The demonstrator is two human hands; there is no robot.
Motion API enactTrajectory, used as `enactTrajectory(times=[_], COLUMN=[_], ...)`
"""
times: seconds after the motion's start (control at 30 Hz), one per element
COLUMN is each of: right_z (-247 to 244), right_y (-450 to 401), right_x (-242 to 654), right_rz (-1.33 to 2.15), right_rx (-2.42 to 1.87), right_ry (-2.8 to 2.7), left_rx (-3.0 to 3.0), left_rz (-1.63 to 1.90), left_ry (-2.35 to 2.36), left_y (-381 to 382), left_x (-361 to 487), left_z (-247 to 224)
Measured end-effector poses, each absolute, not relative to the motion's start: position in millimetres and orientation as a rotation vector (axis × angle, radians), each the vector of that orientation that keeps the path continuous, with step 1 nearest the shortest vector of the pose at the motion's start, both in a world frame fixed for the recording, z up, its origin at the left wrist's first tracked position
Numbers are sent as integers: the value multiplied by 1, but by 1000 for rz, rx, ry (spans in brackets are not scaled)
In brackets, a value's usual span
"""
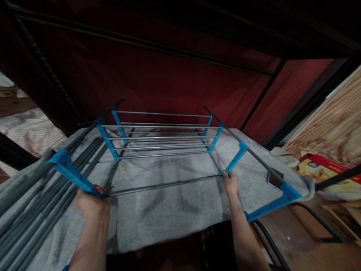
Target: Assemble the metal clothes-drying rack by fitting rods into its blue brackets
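Note:
A rack frame of grey metal tubes and blue plastic brackets lies on its side on a grey cloth-covered table. My left hand (93,205) is closed around the lower end of a blue bracket (75,175), where a metal tube (163,185) meets it. At that tube's other end, my right hand (231,183) grips the joint with another blue bracket (237,158). Several thin crossbars (163,138) span the far brackets. A further blue bracket (273,203) on the right side has no crossbar on it. Both sets of fingertips are partly hidden.
Several loose grey tubes (60,188) lie at the left on the grey cloth (169,222). A dark flat object with a pale edge (275,178) rests at the right. Beyond the table hangs dark red fabric (158,79); a red and yellow box (329,173) stands right.

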State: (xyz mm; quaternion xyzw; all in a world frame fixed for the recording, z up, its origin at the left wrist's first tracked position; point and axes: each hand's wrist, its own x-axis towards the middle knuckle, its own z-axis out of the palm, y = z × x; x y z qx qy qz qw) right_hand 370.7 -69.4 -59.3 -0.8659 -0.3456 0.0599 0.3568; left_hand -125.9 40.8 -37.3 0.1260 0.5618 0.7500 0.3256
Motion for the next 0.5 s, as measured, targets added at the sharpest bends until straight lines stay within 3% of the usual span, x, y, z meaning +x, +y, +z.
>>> enactTrajectory(times=[0.5], right_z=[-76], right_y=[-52], right_x=[368], right_rz=[253], right_rx=[-2192], right_ry=[-666], left_rx=[260], left_rz=[1941], left_ry=[1576], left_y=[42], left_x=[-117], left_z=[-29])
